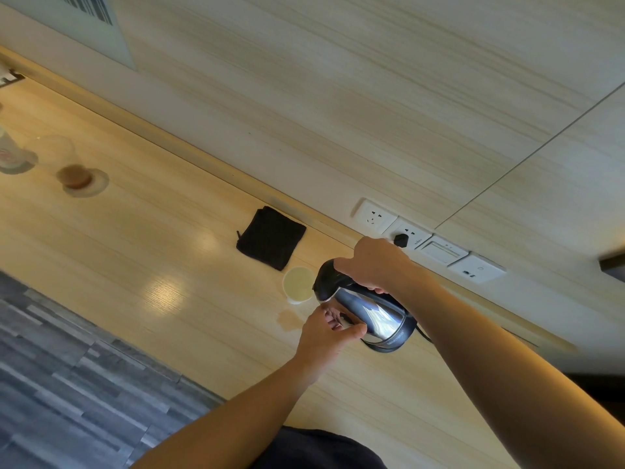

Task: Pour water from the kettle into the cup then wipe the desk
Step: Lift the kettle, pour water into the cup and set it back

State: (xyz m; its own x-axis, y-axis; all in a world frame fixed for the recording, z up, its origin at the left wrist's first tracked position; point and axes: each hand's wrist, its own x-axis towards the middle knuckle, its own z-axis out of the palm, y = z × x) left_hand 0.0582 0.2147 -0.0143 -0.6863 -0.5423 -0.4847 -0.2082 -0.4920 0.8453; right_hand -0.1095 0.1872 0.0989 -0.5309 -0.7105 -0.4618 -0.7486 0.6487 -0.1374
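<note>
Kettle (363, 308) hung tipped over the cup (298, 285) on the desk (135, 252), right hand (372, 264) clenched round its handle, left hand (326, 333) cupped loosely against its steel side, where overshooting would likely widen the puddle (289, 319) beside the cup.

Pale wood-grain wall (338, 79), white sockets (373, 216) along base; grey striped floor (67, 384); glossy light reflections.

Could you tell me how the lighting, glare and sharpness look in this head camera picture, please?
In the head view the frame is strongly tilted; bright glare patches lie on the desk left of the cup, the steel kettle mirrors its surroundings, including the left hand, and the glass at far left looks soft and smeared. The right hand is evenly lit.
</note>
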